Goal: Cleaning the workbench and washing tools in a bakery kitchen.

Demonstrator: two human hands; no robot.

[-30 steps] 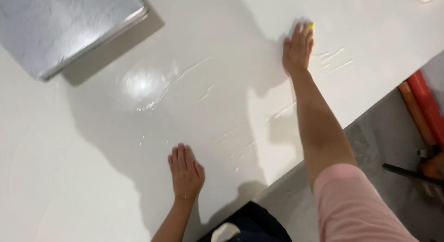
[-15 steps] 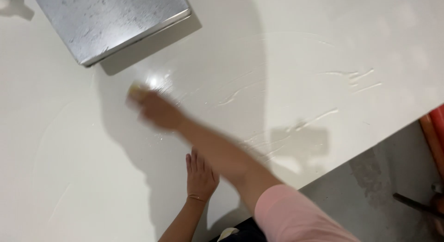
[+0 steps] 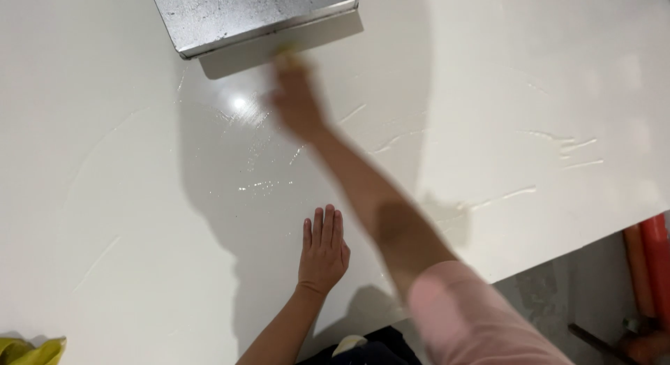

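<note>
My left hand (image 3: 323, 248) lies flat, palm down and fingers together, on the wet white tabletop (image 3: 125, 218) near its front edge. My right hand (image 3: 296, 96) is stretched far forward and blurred with motion. It presses a small yellow sponge (image 3: 284, 52), of which only a tip shows at my fingertips, against the table just below the metal tray. Streaks of water (image 3: 488, 197) mark the surface to the right of my arm.
A grey metal tray (image 3: 251, 16) sits at the far edge, casting a shadow toward my right hand. A yellow cloth or glove (image 3: 28, 351) pokes in at the bottom left. Red poles (image 3: 649, 267) stand on the floor to the right of the table.
My right hand has swept from the table's right side across to the left, then forward to just under the metal tray. My left hand has stayed flat in place.
</note>
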